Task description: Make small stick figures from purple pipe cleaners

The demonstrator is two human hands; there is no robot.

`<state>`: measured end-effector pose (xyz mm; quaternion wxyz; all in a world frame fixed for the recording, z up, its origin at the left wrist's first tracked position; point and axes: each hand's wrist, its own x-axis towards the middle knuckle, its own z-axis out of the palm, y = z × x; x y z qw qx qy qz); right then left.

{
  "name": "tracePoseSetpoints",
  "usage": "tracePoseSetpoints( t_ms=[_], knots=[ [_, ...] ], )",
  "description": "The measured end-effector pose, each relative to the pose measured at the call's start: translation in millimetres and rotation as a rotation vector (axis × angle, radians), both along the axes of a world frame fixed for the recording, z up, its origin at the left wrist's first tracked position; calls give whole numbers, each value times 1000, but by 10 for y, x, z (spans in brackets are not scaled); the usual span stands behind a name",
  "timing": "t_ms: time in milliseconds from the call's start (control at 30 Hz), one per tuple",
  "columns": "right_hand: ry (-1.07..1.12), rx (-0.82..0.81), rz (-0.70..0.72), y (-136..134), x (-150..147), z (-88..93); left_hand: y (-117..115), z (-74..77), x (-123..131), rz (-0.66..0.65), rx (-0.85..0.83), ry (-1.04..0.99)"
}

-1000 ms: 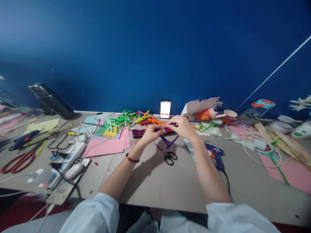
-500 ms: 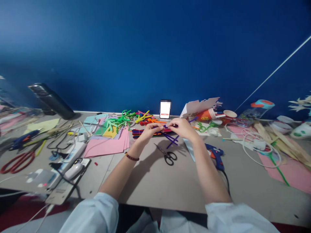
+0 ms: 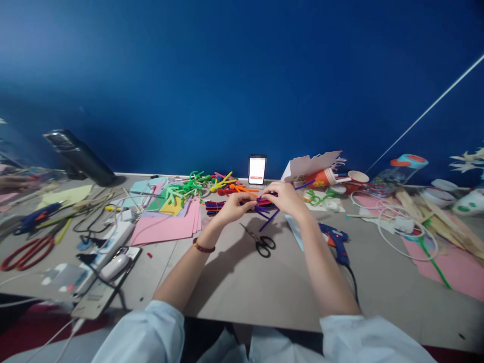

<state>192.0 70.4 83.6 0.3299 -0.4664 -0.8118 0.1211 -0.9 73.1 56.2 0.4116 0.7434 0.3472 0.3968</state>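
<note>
Purple pipe cleaners (image 3: pixel 269 220) are pinched between my two hands above the middle of the table, their loose ends pointing down and off to the upper right. My left hand (image 3: pixel 235 207) closes thumb and forefinger on them from the left. From the other side, my right hand (image 3: pixel 282 197) grips them with bent fingers; the exact crossing point is partly covered. Behind the hands lies a bundle of coloured pipe cleaners (image 3: pixel 215 207). Black-handled scissors (image 3: pixel 260 242) rest on the table just below, blades toward my left hand.
A lit phone (image 3: pixel 257 170) stands against the blue wall. Pink paper (image 3: pixel 162 229) and green pipe cleaners (image 3: pixel 185 189) lie left of centre. A blue glue gun (image 3: pixel 336 241) sits beside my right forearm. A power strip (image 3: pixel 108 252), red-handled scissors (image 3: pixel 28 253) and a dark bottle (image 3: pixel 81 156) are farther left.
My fingers have shifted slightly on the purple pipe cleaners, and their hanging ends have changed angle. My left hand has turned a little. At the far left edge, another person's hand has come into view.
</note>
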Motion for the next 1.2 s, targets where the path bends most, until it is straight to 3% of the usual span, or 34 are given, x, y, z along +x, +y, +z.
tracePoseSetpoints(
  t_ms=[133, 267, 467, 633, 800, 1033, 1200],
  knots=[
    [7, 57, -1, -24, -27, 49, -59, 31, 26, 18, 89, 112],
    [66, 41, 50, -73, -93, 85, -63, 21, 34, 141, 112, 182],
    [122, -38, 96, -86, -102, 62, 14, -49, 29, 208, -15, -8],
    [110, -61, 74, -47, -56, 13, 45, -32, 28, 140, -221, -293],
    [76, -65, 77, -16, -36, -9, 33, -38, 26, 3, -330, -400],
    [42, 13, 10, -3, -15, 30, -16, -32, 37, -127, -318, -325],
    [-4, 85, -18, -10, -33, 65, -2, -39, 50, -75, -266, -168]
  ],
)
